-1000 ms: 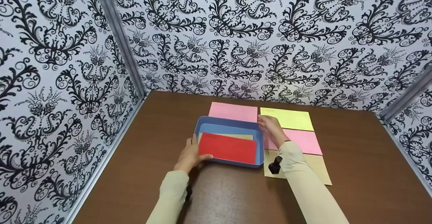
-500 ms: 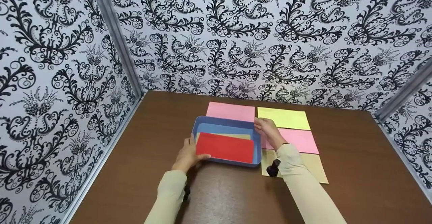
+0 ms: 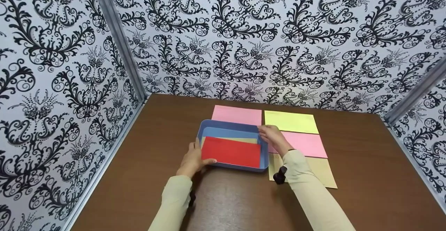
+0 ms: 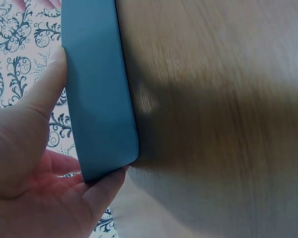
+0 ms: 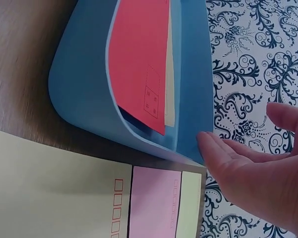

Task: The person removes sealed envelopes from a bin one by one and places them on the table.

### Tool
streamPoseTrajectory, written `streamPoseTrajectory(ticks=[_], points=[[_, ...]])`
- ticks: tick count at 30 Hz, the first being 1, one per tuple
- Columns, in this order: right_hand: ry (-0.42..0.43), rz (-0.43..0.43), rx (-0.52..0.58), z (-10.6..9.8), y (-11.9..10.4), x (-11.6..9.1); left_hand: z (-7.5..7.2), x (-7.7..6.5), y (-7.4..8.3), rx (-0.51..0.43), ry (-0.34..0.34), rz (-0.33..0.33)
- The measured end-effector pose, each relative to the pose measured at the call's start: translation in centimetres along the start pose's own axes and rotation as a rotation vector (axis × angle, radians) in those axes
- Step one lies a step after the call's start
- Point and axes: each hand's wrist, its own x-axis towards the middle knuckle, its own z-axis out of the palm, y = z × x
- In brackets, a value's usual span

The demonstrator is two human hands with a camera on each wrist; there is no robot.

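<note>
A blue tray (image 3: 219,123) sits on the table, its far edge overlapping a pink envelope. Inside it a red envelope (image 3: 230,152) lies over a beige envelope (image 5: 171,79). My left hand (image 3: 191,159) grips the tray's near left corner, with the thumb on the front rim and the fingers around the left side. At the far right corner, my right hand (image 3: 275,137) touches the tray wall with straight, extended fingers; its thumb stands apart in the right wrist view.
Right of the tray lie a yellow envelope (image 3: 292,121), a pink envelope (image 3: 306,144) and a beige envelope (image 3: 318,171) in a column. Another pink envelope (image 3: 237,113) lies behind the tray. Patterned walls (image 3: 240,49) border the brown table (image 3: 156,126).
The head view has shifted slightly. My right hand has moved a little left and nearer along the tray's far right corner. My left hand keeps its hold on the tray.
</note>
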Motion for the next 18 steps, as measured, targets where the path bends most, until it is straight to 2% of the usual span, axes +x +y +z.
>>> streamPoseTrajectory(ticks=[11, 18], points=[[0.042, 0.032, -0.053, 0.38, 1.03, 0.84, -0.06, 0.0, 0.04, -0.014, -0.002, -0.011], [0.008, 0.048, -0.103, 0.69, 0.84, 0.63, 0.0, -0.02, 0.06, -0.019, -0.004, -0.012]])
